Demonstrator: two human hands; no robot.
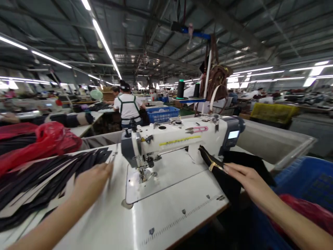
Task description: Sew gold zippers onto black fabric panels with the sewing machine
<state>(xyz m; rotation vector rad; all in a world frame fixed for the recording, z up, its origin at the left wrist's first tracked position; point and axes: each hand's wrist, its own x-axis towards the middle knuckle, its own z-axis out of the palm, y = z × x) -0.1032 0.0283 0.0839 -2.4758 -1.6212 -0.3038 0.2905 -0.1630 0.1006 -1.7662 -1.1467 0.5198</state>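
Observation:
My right hand [244, 175] is closed on a black fabric piece with a zipper [230, 185], near the right end of the sewing machine [179, 133]. A gold zipper pull [214, 166] shows just left of my fingertips, and the cloth droops over the table edge. My left hand [95, 177] is smeared by motion, over the table left of the needle area, beside a fanned stack of dark and beige strips [52, 184]. A blurred thin metallic shape lies at its fingertips; whether the hand grips it I cannot make out. Nothing lies under the presser foot [142, 175].
Pink-handled thread snips [197, 130] rest on the machine's arm. Black thread cones [180, 89] stand behind it. Red plastic wrapping [52, 140] lies at the left. To the right are a blue crate [304, 173] and a pale bin [281, 142]. A co-worker [128, 104] stands beyond.

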